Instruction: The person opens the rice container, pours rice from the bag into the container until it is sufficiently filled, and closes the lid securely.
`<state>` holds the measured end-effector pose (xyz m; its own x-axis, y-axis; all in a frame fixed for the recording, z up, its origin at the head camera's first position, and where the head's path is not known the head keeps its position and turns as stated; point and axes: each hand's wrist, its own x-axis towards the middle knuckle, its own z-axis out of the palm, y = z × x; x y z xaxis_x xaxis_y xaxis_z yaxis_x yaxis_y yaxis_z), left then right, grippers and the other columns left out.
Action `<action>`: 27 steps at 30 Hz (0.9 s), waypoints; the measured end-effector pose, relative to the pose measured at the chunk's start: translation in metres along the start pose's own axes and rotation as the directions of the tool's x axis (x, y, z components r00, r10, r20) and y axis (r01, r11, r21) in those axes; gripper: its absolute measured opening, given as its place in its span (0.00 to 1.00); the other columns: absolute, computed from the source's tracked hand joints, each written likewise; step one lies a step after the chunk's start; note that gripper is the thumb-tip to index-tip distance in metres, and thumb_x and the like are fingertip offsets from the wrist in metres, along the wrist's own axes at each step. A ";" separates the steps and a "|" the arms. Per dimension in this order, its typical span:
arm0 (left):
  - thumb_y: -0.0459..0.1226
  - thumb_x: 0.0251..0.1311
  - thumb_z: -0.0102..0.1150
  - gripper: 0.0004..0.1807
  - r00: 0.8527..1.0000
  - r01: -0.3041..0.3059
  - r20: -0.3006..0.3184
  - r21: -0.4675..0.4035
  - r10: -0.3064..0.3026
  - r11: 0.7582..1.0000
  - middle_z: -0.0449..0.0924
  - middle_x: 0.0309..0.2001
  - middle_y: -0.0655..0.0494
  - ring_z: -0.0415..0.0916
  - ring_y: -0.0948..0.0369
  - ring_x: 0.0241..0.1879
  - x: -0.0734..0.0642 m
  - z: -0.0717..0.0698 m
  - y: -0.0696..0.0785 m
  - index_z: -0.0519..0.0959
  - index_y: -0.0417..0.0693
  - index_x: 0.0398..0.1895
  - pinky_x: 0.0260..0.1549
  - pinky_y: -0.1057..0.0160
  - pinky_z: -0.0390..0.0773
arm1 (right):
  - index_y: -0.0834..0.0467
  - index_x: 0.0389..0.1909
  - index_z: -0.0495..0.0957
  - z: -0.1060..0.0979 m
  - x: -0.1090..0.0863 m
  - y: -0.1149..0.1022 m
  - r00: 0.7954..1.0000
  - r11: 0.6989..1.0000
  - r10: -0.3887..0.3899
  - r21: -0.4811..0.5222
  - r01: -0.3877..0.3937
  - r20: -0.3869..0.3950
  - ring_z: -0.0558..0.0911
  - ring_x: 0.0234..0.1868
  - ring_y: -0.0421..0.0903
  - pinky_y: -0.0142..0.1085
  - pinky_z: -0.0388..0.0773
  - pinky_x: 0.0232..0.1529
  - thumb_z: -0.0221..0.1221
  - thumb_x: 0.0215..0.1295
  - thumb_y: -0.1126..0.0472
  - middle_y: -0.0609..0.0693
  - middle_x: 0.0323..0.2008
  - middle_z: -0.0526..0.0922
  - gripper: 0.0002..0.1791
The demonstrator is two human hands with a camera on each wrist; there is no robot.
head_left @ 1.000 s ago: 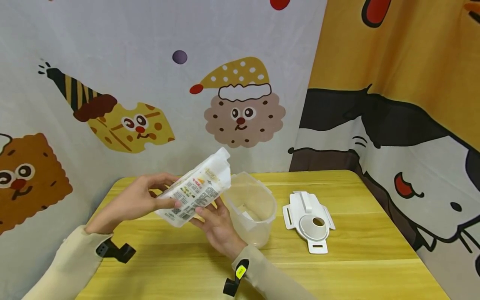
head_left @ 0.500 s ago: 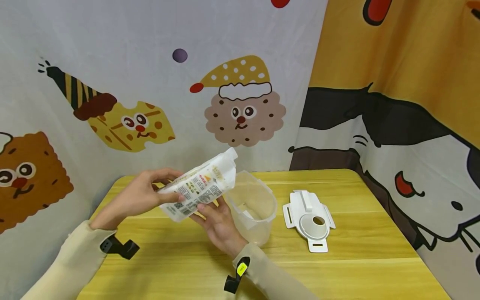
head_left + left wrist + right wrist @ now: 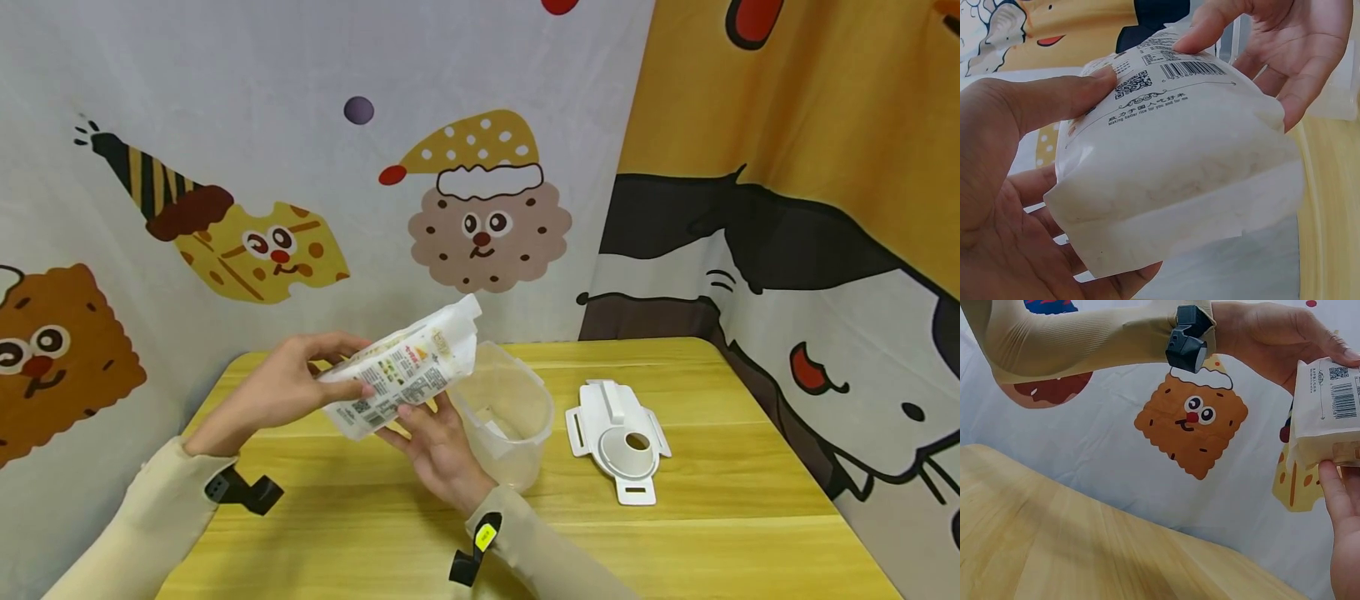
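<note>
A white printed bag of rice (image 3: 401,367) is held in the air, slanting up to the right, its upper end overlapping the left rim of a clear plastic container (image 3: 517,468) in the head view. My left hand (image 3: 277,392) grips the lower left end, thumb on the printed face and fingers behind, as the left wrist view shows around the bag's flat base (image 3: 1172,212). From below and the right, my right hand (image 3: 442,458) holds the bag with its thumb on the printed side and fingers underneath. A small white piece lies inside the container.
To the right of the container, a white lid (image 3: 611,429) with a round opening lies on the wooden table (image 3: 720,533). A curtain (image 3: 480,75) printed with cartoon figures hangs behind the table and along its sides.
The bag has shifted a little right and up toward the container, its slant slightly flatter. My left hand has moved right with it, while my right hand has hardly moved.
</note>
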<state>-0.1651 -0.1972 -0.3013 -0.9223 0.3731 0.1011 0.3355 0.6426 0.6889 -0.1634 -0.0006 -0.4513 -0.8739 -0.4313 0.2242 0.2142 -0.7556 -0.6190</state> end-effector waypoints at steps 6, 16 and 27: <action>0.46 0.57 0.76 0.26 1.000 -0.004 -0.013 0.028 0.004 1.000 0.87 0.41 0.55 0.83 0.58 0.36 0.001 0.000 0.002 0.82 0.55 0.59 0.29 0.63 0.84 | 0.40 0.75 0.59 0.002 -0.001 0.000 1.000 1.000 0.010 0.020 -0.011 0.005 0.76 0.69 0.48 0.48 0.76 0.69 0.54 0.75 0.69 0.46 0.69 0.71 0.34; 0.44 0.56 0.77 0.25 0.999 -0.032 -0.020 0.051 0.033 0.998 0.88 0.41 0.55 0.83 0.59 0.36 0.003 -0.001 0.005 0.83 0.54 0.58 0.29 0.64 0.84 | 0.37 0.73 0.62 0.002 -0.002 0.001 1.000 1.000 0.028 0.008 -0.028 0.004 0.76 0.67 0.46 0.46 0.78 0.68 0.55 0.75 0.67 0.44 0.68 0.72 0.32; 0.42 0.56 0.77 0.26 0.998 -0.056 -0.016 0.063 0.057 0.996 0.88 0.43 0.55 0.84 0.60 0.34 0.005 0.000 0.008 0.82 0.53 0.59 0.29 0.64 0.85 | 0.38 0.71 0.64 0.001 -0.001 0.001 0.999 0.999 0.037 0.035 -0.037 0.019 0.78 0.65 0.45 0.44 0.79 0.67 0.58 0.74 0.65 0.44 0.66 0.73 0.31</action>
<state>-0.1668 -0.1906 -0.2950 -0.9046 0.3984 0.1513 0.3977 0.6615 0.6358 -0.1618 -0.0013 -0.4517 -0.8572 -0.4678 0.2155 0.2615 -0.7557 -0.6004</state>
